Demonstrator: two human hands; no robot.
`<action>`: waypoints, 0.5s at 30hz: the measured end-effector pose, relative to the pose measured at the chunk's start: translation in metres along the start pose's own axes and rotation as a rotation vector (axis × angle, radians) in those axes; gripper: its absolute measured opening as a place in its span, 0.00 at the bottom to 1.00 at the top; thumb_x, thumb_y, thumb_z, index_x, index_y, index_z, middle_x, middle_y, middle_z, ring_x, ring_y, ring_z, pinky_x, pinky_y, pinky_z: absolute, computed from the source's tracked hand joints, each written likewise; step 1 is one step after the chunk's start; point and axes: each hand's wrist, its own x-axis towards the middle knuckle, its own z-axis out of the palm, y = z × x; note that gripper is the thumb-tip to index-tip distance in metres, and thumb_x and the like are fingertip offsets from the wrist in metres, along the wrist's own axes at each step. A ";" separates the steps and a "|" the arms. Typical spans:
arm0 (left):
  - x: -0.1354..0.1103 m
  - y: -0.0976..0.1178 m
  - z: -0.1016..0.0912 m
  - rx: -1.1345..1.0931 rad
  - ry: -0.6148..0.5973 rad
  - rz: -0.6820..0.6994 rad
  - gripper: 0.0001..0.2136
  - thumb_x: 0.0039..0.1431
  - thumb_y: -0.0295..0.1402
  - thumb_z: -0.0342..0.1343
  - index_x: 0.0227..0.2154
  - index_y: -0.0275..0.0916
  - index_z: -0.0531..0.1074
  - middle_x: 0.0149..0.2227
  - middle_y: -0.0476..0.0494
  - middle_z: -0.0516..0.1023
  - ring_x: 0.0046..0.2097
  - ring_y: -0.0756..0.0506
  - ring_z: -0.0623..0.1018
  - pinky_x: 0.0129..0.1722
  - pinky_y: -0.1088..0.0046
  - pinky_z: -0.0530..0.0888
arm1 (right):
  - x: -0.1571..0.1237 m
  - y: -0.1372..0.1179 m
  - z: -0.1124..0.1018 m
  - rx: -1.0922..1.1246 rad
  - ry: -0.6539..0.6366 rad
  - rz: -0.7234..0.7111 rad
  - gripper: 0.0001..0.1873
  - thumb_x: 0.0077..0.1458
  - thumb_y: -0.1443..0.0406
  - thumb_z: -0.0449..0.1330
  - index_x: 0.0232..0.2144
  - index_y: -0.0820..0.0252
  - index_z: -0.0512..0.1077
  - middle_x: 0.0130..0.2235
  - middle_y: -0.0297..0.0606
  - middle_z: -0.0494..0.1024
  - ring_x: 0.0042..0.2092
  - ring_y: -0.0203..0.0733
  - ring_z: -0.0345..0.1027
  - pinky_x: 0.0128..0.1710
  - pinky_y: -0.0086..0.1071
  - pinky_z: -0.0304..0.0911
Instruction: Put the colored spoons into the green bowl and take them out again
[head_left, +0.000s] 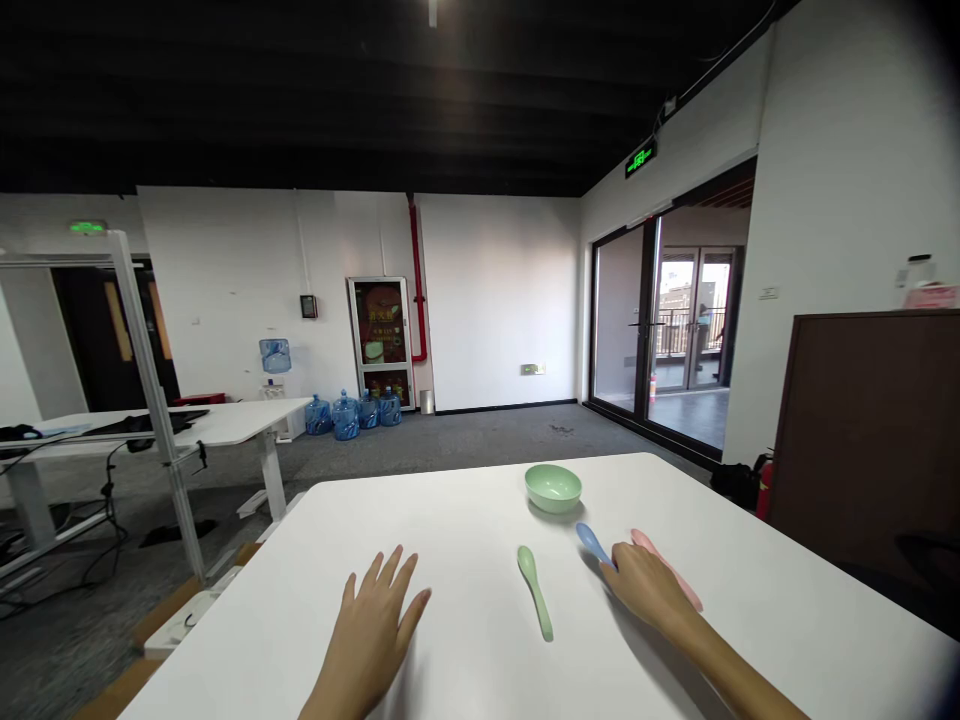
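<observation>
My right hand [646,585] is closed around the handle of a blue spoon [590,540], whose bowl end points away toward the far side. Just right of that hand, and partly hidden by it, lies a pink spoon or similar long utensil [679,580]. A green spoon [534,590] rests on the white table [450,530] between my hands, bowl end away from me. Beyond the spoons stands a green bowl [553,490], upright. My left hand [375,620] is spread palm down over the table at the left, with nothing in it.
A second white table [255,420] with cables stands at the left, near a metal post [154,390]. Several blue water jugs [345,415] are by the back wall. A dark brown cabinet [870,420] rises at the right, and glass doors [652,330] lie behind.
</observation>
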 end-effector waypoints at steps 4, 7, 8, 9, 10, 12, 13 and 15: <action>0.000 0.002 -0.003 0.005 -0.005 -0.001 0.26 0.72 0.46 0.42 0.67 0.44 0.66 0.72 0.39 0.65 0.73 0.31 0.63 0.69 0.39 0.64 | -0.003 -0.008 0.007 0.001 -0.079 -0.014 0.14 0.65 0.64 0.53 0.27 0.60 0.69 0.32 0.42 0.77 0.33 0.44 0.71 0.31 0.34 0.47; 0.000 0.002 -0.005 0.013 -0.010 -0.001 0.26 0.72 0.46 0.41 0.68 0.44 0.66 0.72 0.39 0.65 0.73 0.31 0.62 0.69 0.39 0.64 | -0.005 -0.013 0.010 -0.010 -0.088 -0.003 0.13 0.65 0.65 0.51 0.30 0.61 0.70 0.35 0.45 0.78 0.35 0.46 0.72 0.30 0.35 0.45; 0.000 0.002 -0.005 0.015 -0.010 -0.002 0.26 0.72 0.46 0.41 0.68 0.44 0.66 0.72 0.39 0.65 0.73 0.31 0.62 0.69 0.39 0.64 | -0.006 -0.014 0.011 -0.017 -0.092 -0.001 0.12 0.65 0.65 0.51 0.31 0.61 0.71 0.36 0.45 0.79 0.35 0.46 0.73 0.29 0.35 0.45; 0.000 0.002 -0.005 0.015 -0.010 -0.002 0.27 0.72 0.46 0.41 0.68 0.44 0.65 0.72 0.39 0.65 0.73 0.31 0.62 0.69 0.40 0.63 | -0.007 -0.015 0.011 -0.026 -0.098 -0.001 0.12 0.65 0.66 0.50 0.31 0.61 0.71 0.37 0.46 0.79 0.36 0.46 0.73 0.29 0.35 0.45; 0.000 0.002 -0.005 0.013 -0.009 -0.003 0.26 0.72 0.46 0.41 0.68 0.44 0.66 0.72 0.39 0.65 0.73 0.31 0.62 0.69 0.40 0.63 | -0.008 -0.015 0.012 -0.037 -0.103 -0.001 0.12 0.65 0.66 0.50 0.32 0.61 0.71 0.37 0.46 0.79 0.36 0.47 0.73 0.29 0.35 0.45; 0.000 0.002 -0.004 0.004 -0.003 -0.003 0.26 0.72 0.46 0.42 0.67 0.44 0.66 0.72 0.39 0.65 0.73 0.31 0.63 0.69 0.39 0.64 | -0.009 -0.016 0.013 -0.058 -0.111 -0.004 0.12 0.65 0.67 0.50 0.32 0.61 0.72 0.37 0.46 0.79 0.37 0.48 0.74 0.29 0.35 0.45; 0.000 0.001 -0.003 0.001 0.000 -0.003 0.26 0.72 0.46 0.42 0.67 0.44 0.66 0.72 0.39 0.65 0.73 0.31 0.63 0.69 0.39 0.64 | -0.009 -0.016 0.013 -0.067 -0.112 -0.005 0.12 0.65 0.67 0.50 0.32 0.62 0.72 0.37 0.46 0.79 0.37 0.48 0.74 0.29 0.35 0.45; 0.000 0.000 -0.001 -0.004 0.005 -0.003 0.26 0.72 0.46 0.42 0.67 0.44 0.66 0.72 0.38 0.65 0.73 0.31 0.63 0.69 0.39 0.64 | -0.010 -0.016 0.013 -0.076 -0.112 -0.010 0.12 0.65 0.67 0.50 0.33 0.62 0.72 0.38 0.47 0.79 0.38 0.49 0.75 0.29 0.35 0.46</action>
